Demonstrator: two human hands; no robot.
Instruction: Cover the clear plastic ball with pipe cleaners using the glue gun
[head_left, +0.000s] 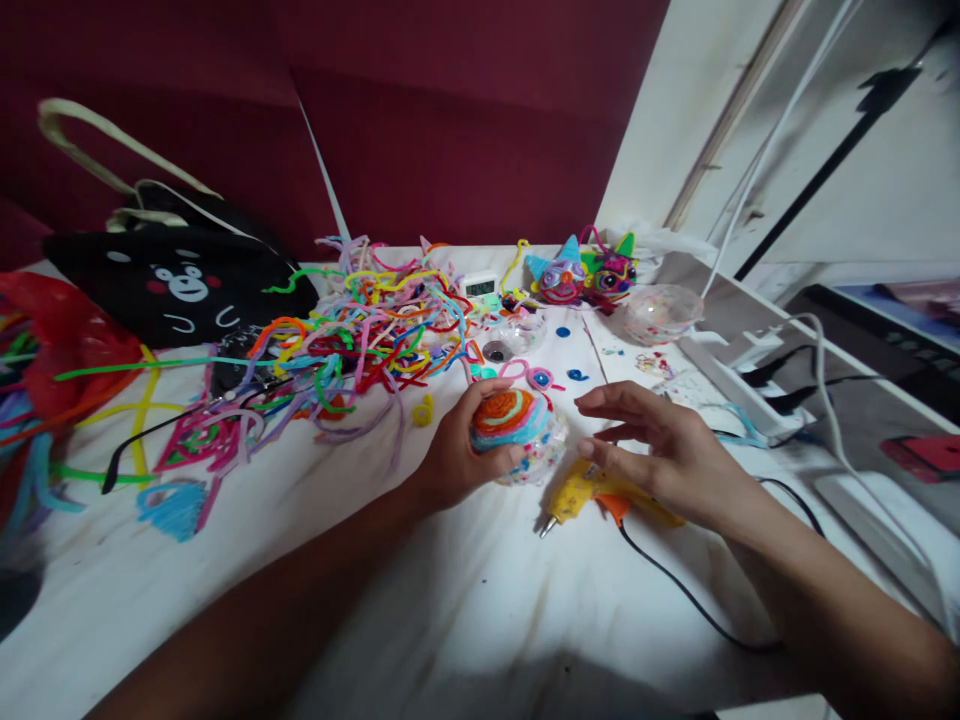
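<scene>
My left hand point(469, 445) is closed around a ball point(510, 422) whose top is covered with coiled pipe cleaner in orange, pale green, blue and pink. The ball's right side looks clear with coloured specks. Just right of it, my right hand point(660, 450) hovers with fingers apart and nothing between them. Below that hand a yellow glue gun point(574, 490) lies on the table, nozzle toward me, its grip partly hidden. Beyond the ball are a blue-and-pink coil point(540, 379) and a small dark blue coil point(577, 375).
A heap of pipe cleaners point(375, 330) spreads across the left. Two decorated balls with faces point(559, 278) stand at the back, beside a clear bowl point(664, 312) and a small digital clock point(480, 286). A power strip point(739, 375) with cables runs along the right. A black bag point(180, 285) leans back left.
</scene>
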